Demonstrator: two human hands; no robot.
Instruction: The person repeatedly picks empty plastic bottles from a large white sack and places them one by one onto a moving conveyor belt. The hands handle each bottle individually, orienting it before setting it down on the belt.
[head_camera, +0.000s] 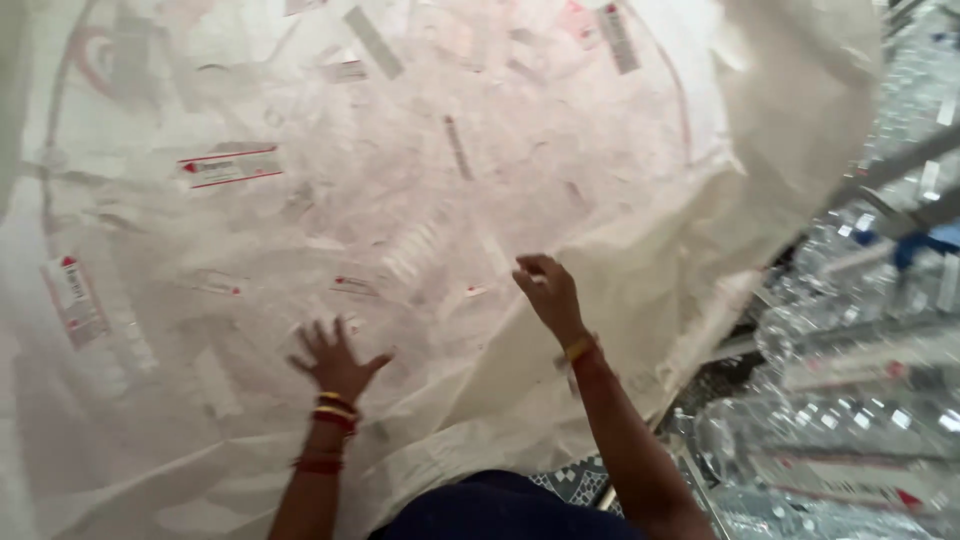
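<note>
A very large white sack (640, 230) lies open before me, full of crushed clear plastic bottles (400, 200) with red-and-white labels. My left hand (335, 360) is spread flat, fingers apart, on the bottles near the sack's front edge. My right hand (548, 290) reaches further in with curled fingers and appears to pinch a small clear piece; the picture is blurred. Both wrists wear red and gold bangles.
The sack's white rim (800, 110) folds over on the right. Beyond it, at the right, more clear bottles (860, 400) with blue caps lie heaped among metal bars (900, 165). A patterned tile floor (575, 480) shows near my dark-clothed body.
</note>
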